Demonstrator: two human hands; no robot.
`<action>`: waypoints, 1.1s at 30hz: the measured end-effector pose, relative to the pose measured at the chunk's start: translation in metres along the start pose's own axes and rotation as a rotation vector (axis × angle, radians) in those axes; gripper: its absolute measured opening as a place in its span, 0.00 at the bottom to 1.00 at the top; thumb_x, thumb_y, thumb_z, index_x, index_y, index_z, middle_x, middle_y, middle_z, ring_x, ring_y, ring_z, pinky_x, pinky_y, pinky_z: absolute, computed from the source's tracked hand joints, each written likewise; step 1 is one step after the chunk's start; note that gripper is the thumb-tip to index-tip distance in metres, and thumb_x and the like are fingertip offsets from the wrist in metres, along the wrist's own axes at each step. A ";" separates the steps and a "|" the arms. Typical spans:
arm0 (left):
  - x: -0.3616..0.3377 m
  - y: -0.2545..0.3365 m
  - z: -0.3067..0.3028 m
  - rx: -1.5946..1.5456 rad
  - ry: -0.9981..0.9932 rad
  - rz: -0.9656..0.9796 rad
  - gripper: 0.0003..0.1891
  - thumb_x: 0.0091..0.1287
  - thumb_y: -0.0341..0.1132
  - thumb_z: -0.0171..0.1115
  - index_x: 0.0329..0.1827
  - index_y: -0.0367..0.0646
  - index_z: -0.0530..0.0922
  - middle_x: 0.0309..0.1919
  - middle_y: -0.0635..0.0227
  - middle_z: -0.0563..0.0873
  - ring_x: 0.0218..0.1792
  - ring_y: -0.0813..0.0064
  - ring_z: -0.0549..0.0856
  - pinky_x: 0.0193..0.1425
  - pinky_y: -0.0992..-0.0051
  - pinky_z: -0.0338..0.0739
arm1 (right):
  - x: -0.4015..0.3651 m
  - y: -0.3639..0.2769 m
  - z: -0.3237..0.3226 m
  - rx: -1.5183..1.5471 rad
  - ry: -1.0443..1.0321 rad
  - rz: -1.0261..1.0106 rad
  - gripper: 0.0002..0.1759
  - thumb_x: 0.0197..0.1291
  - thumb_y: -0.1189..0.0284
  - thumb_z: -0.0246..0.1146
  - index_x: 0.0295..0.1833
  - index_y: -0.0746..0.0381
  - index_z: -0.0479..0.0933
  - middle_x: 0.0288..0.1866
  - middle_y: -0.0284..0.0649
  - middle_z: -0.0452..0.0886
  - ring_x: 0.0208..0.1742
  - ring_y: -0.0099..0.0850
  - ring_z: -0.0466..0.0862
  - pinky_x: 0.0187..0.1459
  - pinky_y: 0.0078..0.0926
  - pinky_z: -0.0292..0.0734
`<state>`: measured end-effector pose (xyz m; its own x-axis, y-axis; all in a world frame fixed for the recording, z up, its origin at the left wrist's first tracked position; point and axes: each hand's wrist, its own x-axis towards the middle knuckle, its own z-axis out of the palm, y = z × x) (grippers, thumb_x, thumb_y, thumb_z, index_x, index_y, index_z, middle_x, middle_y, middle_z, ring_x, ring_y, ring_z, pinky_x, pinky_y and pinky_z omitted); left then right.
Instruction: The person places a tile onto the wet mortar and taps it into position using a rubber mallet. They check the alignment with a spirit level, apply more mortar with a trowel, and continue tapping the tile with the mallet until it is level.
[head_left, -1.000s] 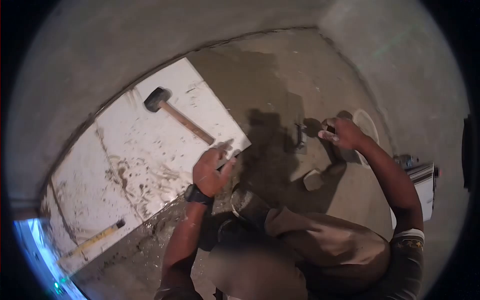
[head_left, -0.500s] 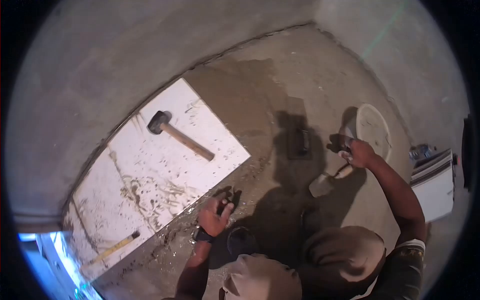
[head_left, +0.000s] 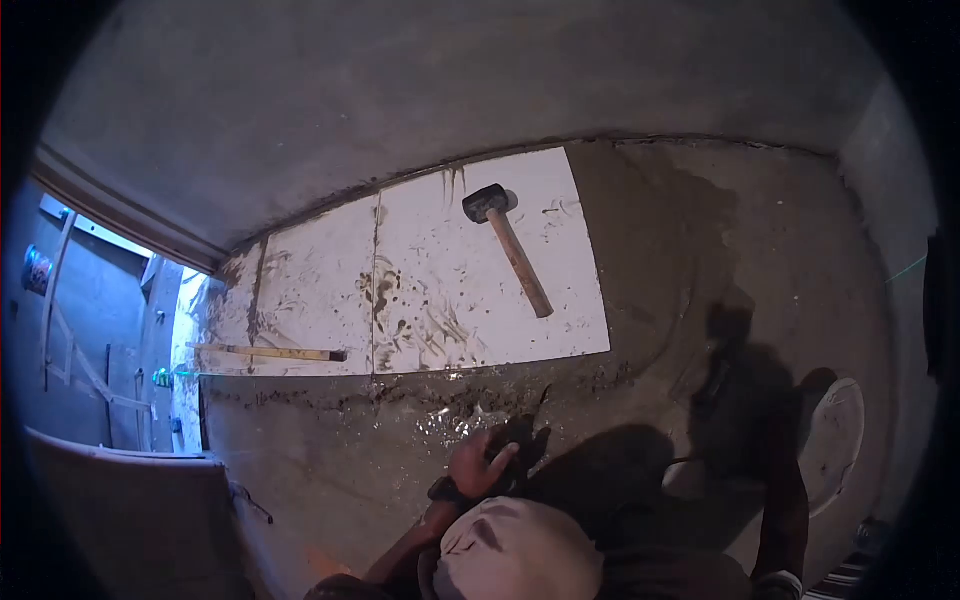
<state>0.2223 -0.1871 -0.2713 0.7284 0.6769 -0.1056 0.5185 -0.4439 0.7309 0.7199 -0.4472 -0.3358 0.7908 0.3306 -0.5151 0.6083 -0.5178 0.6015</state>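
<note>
My left hand [head_left: 485, 460], with a dark band at the wrist, hovers low over the wet floor just below the tiles' front edge. Its thumb stands away from the partly curled fingers, and I see nothing in it. My right hand [head_left: 782, 432] is deep in shadow by a pale round bucket [head_left: 838, 445]; its fingers and anything in them are hidden. A trowel's pale blade [head_left: 685, 480] shows to the left of my right forearm. A mallet [head_left: 510, 250] with a black head and wooden handle lies on the white tiles [head_left: 440, 230].
A yellow level-like bar [head_left: 270, 351] lies along the tiles' front left edge. Wet mortar [head_left: 640, 220] spreads to their right. A grey wall [head_left: 480, 80] runs behind. A bright doorway [head_left: 190, 320] is at the left. My knee [head_left: 520, 550] is below my left hand.
My view has turned left, so the tiles and mallet appear rotated and the doorway shows more. My right hand has become dark and hard to see. The mallet still lies on the tiles.
</note>
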 end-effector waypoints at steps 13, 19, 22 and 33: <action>0.044 -0.079 -0.198 0.439 0.138 -0.120 0.27 0.67 0.42 0.71 0.69 0.46 0.78 0.54 0.52 0.88 0.54 0.51 0.87 0.56 0.55 0.84 | -0.050 0.099 0.195 0.382 0.293 -0.041 0.24 0.68 0.64 0.61 0.67 0.63 0.75 0.57 0.52 0.83 0.56 0.54 0.83 0.64 0.48 0.77; 0.047 -0.220 -0.311 0.877 0.159 -0.467 0.37 0.64 0.33 0.68 0.79 0.53 0.66 0.77 0.52 0.67 0.76 0.48 0.68 0.76 0.51 0.70 | -0.096 0.057 0.065 0.616 0.254 -0.128 0.26 0.64 0.67 0.65 0.65 0.67 0.75 0.61 0.55 0.80 0.63 0.56 0.79 0.67 0.49 0.72; 0.050 -0.271 -0.331 0.983 0.134 -0.339 0.37 0.63 0.32 0.70 0.77 0.56 0.69 0.75 0.58 0.71 0.76 0.52 0.68 0.77 0.51 0.69 | -0.086 0.037 0.083 0.746 0.450 -0.304 0.32 0.60 0.61 0.69 0.68 0.64 0.75 0.62 0.55 0.80 0.64 0.57 0.78 0.67 0.51 0.72; 0.083 -0.300 -0.324 0.850 0.174 -0.106 0.28 0.63 0.35 0.70 0.69 0.53 0.77 0.71 0.60 0.76 0.75 0.52 0.70 0.77 0.52 0.67 | -0.101 -0.049 -0.189 0.492 0.337 -0.430 0.35 0.66 0.45 0.66 0.65 0.64 0.76 0.59 0.59 0.80 0.61 0.59 0.80 0.63 0.52 0.75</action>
<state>-0.0176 0.1921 -0.2807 0.6150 0.7885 0.0111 0.7883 -0.6143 -0.0347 0.6229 -0.3062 -0.1985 0.5155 0.7678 -0.3804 0.8313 -0.5558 0.0047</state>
